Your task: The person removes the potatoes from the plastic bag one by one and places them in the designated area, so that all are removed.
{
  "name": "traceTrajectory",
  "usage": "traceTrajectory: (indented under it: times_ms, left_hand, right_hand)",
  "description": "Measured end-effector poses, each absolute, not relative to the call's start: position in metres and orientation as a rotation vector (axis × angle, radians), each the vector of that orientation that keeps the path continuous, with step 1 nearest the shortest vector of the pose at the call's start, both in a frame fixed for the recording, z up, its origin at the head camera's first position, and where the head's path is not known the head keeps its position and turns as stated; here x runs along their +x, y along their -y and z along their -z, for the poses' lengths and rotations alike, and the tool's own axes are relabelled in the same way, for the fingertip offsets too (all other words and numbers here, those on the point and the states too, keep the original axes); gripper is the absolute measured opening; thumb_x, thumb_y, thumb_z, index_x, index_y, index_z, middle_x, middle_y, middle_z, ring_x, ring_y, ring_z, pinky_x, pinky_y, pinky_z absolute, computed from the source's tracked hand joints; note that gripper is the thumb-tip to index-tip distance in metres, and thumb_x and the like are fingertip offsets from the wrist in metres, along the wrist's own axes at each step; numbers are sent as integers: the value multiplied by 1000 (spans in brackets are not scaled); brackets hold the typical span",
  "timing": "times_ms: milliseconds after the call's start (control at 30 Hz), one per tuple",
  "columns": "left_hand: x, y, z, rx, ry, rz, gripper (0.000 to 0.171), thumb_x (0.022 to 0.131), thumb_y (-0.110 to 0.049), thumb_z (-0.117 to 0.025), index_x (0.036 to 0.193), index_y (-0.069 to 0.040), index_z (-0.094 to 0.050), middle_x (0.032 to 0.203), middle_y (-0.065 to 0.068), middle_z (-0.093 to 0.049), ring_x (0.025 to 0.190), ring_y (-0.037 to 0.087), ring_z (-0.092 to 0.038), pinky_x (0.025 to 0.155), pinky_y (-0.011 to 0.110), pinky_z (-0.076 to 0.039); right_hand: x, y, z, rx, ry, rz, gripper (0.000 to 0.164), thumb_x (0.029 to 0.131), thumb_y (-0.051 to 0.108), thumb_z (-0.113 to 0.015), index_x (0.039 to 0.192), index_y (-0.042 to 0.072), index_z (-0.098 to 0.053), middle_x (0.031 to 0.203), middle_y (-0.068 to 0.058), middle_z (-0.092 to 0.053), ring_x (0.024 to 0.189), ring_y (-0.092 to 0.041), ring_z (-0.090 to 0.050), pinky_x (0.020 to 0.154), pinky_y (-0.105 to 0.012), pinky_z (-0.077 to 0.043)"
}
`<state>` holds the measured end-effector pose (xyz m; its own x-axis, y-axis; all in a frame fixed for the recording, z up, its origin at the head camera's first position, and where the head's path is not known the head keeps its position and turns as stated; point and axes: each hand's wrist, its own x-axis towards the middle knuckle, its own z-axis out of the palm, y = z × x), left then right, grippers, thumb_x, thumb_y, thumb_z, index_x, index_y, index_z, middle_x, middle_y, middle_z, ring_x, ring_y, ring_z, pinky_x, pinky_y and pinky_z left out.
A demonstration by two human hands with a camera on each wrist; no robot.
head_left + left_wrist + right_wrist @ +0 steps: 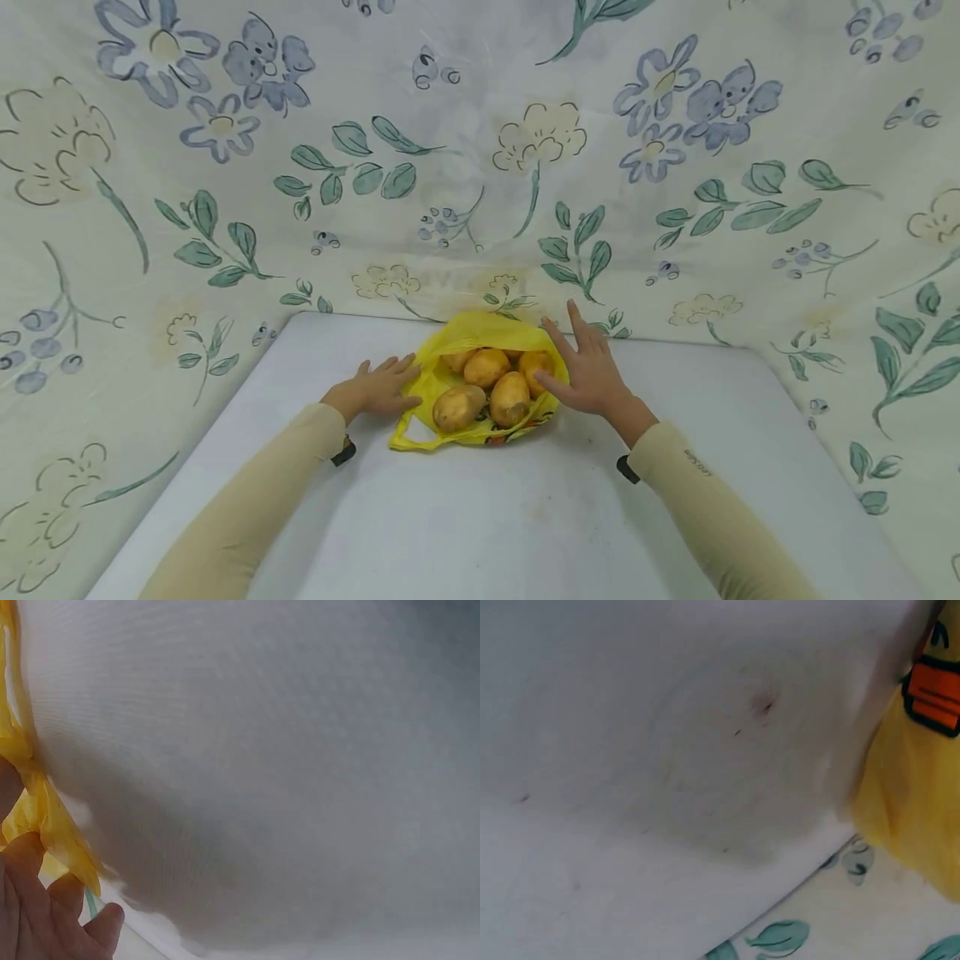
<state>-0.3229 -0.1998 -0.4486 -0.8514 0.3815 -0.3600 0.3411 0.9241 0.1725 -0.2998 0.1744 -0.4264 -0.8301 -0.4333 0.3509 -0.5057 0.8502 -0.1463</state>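
A yellow plastic bag (468, 327) lies on the white table with its mouth spread toward me, and several potatoes (459, 408) show inside it. My left hand (378, 389) touches the bag's left side, its fingers extended; in the left wrist view the fingers (66, 896) meet the yellow film. On the other side, my right hand (592, 371) has its fingers spread at the bag's right rim, the thumb overlapping a potato. The right wrist view shows the bag's printed side (911, 787), with that hand out of frame. A handle loop lies at the bag's front left.
The white table (480, 525) carries small dark specks and a faint stain in front of the bag. Behind it and along both sides hangs a floral-patterned cloth (465, 192), close to the table's far edge. Dark bands sit at both wrists.
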Motion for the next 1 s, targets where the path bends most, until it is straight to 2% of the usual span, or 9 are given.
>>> traceTrajectory:
  times_ms: [133, 267, 400, 733, 1000]
  left_hand:
    - [-322, 201, 450, 534, -2667, -139, 73, 100, -51, -48, 157, -9, -27, 166, 15, -15, 151, 44, -14, 115, 73, -3]
    - [-322, 203, 454, 517, -2655, -128, 74, 99, -54, -48, 157, -12, -28, 166, 13, -16, 151, 42, -13, 115, 73, -2]
    - [-323, 204, 456, 518, -2651, -125, 75, 99, -56, -47, 157, -13, -27, 166, 13, -15, 152, 42, -12, 115, 72, 0]
    - [-323, 196, 458, 486, -2647, -134, 73, 98, -54, -49, 156, -15, -30, 166, 11, -16, 152, 40, -13, 115, 72, 0]
    - [-322, 199, 452, 459, -2670, -139, 73, 97, -55, -51, 156, -15, -32, 166, 11, -18, 152, 41, -15, 115, 73, 1]
  right_hand:
    - [-300, -158, 432, 776, 2716, -342, 84, 93, 60, -52, 160, 30, -13, 167, -13, 11, 151, -36, -15, 118, -63, -19]
    - [-299, -145, 434, 837, 2714, -361, 83, 93, 63, -49, 160, 28, -14, 167, -15, 10, 150, -40, -18, 117, -63, -20]
    - [-297, -136, 435, 891, 2708, -383, 83, 93, 60, -51, 160, 26, -16, 167, -15, 11, 147, -43, -23, 118, -63, -19]
    - [-294, -126, 446, 915, 2656, -267, 83, 92, 61, -51, 160, 28, -16, 167, -10, 11, 147, -40, -25, 120, -62, -14]
    - [-292, -116, 442, 1001, 2605, -254, 82, 93, 58, -54, 159, 26, -20, 167, -15, 1, 150, -38, -21, 118, -64, -17]
